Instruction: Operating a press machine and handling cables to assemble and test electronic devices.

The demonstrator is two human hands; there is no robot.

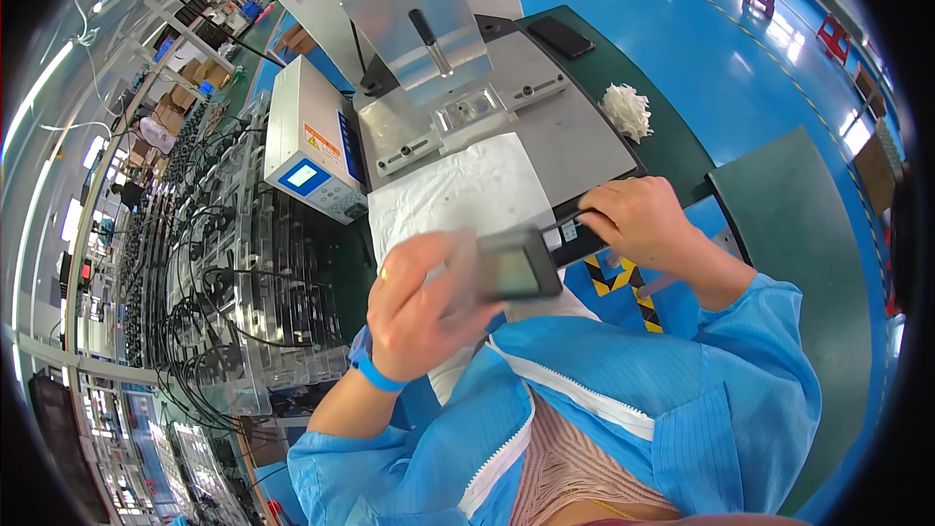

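My left hand (pixel 419 304), smeared by motion, is closed on the left side of a small black device with a greyish screen (pixel 516 270). It holds the device above my lap, in front of the bench edge. To its right, my right hand (pixel 641 222) pinches a thin dark cable (pixel 568 221) that runs toward the device; where the two join is blurred. Beyond both hands, a white cloth (pixel 463 193) lies over the front of a grey machine base (pixel 575 141). At its far end sits a clear-topped metal fixture (pixel 469 111) beneath the press head (pixel 419 24).
A white control box (pixel 310 146) with a lit display stands left of the base. At the right lie a pile of white strips (pixel 626 112) and a dark phone (pixel 561 36). Stacked clear trays with black cables (pixel 263 282) fill the left side. A green tabletop (pixel 808 234) stands at right.
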